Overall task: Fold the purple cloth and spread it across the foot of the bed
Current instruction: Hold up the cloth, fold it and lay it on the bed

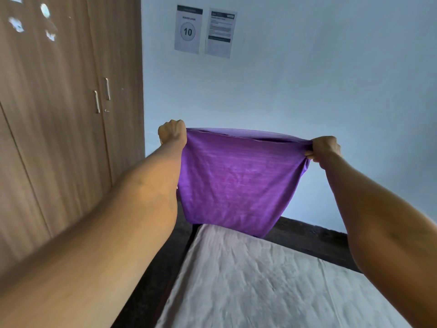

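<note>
While held up at arm's length over the bed, hangs in the air near the centre of view: purple cloth (234,181), doubled over, top edge stretched almost level from nine o'clock to three o'clock, lower edge sagging to a rounded point toward five o'clock, just above the far end of the mattress, whether touching it or not cannot be told.

Largest first. Pale blue wall (307,79) across twelve to three o'clock. Wooden wardrobe (59,102) filling nine to eleven o'clock, two metal handles (102,94) side by side near its door seam, pale sticker scraps at the upper left corner. Bed (248,280) from five to seven o'clock, covered in a creased light sheet, dark frame (314,237) along its far and left edges.

Both bare forearms reaching in from the lower corners. Left hand (172,132) at the cloth's nine o'clock corner, clenched in a fist round the fabric, knuckles up. Right hand (325,147) at the three o'clock corner, fingers curled, bunching the fabric in a pinch beneath the thumb.

Two printed paper sheets (204,30) on the wall at twelve o'clock, side by side, the left one showing a circled 10, the right one's small text too blurred to read.
</note>
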Available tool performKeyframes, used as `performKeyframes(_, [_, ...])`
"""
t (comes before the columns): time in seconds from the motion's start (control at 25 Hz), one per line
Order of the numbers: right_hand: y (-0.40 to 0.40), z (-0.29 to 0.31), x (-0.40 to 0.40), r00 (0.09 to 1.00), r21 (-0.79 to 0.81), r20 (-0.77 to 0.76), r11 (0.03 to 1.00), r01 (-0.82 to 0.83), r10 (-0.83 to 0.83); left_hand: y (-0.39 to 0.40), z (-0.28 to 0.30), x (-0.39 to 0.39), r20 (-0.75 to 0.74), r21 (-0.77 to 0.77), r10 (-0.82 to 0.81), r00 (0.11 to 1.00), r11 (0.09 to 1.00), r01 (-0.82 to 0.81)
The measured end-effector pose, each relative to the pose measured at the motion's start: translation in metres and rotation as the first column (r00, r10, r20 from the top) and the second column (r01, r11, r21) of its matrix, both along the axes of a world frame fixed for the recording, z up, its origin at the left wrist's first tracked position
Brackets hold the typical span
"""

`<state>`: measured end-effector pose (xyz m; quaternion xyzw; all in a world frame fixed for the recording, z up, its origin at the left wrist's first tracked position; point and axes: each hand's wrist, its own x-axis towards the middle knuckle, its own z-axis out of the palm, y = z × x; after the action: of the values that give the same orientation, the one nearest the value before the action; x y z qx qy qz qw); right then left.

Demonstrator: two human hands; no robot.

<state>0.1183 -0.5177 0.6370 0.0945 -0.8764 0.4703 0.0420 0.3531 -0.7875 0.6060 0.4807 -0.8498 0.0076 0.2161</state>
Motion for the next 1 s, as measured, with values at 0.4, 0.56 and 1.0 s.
performKeyframes(0.4, [0.139,-0.103,0.148,0.986,0.700,-0.085,0.712,-0.045,0.145,0.114,-0.119,0.151,0.116,0.102,-0.074,0.991,0.993,0.062])
performKeyframes(0.56, [0.172,-0.156,0.179,0.967,0.847,-0.103,0.530,-0.038,0.235,0.150,-0.174,0.193,0.214,0.166,-0.143,0.966,0.980,0.108])
performKeyframes(1.0, [0.285,-0.323,0.247,0.943,0.935,0.003,0.334,-0.120,0.332,0.280,-0.343,0.284,0.370,0.247,-0.242,0.897,0.956,0.156])
